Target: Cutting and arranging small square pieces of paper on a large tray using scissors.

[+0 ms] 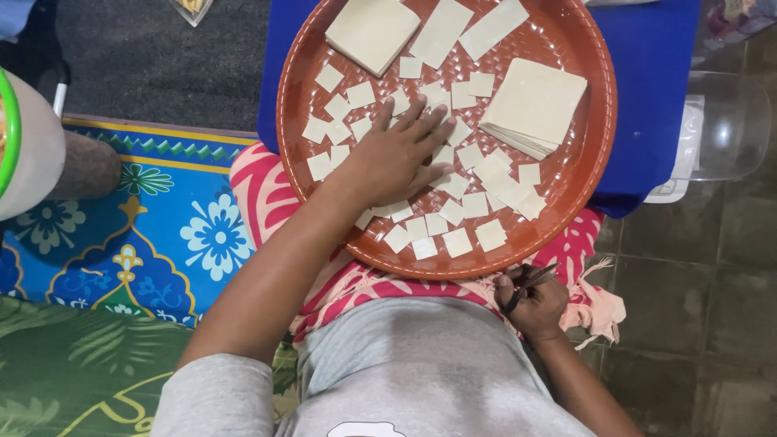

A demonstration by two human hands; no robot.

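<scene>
Left hand (pixel 396 158) lies flat, spread over cut dough squares (pixel 457 242) (gather gently, avoiding tears); right hand (pixel 534 303) grips dark scissors (pixel 528 285).

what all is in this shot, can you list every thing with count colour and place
tray: one, reddish-brown, round, on the lap at centre
small dough squares: dozens, cream, scattered over the tray
uncut sheet stacks: two, cream, at the tray's top left and right
long strips: two, cream, top of the tray
blue surface: one, under the tray's far side
patterned cloth: one, pink and white, over the lap
floor mat: one, blue with flowers, left
clear plastic container: one, right, on dark floor tiles
left hand: flat on the small squares
right hand: below the tray rim, holding scissors
</scene>
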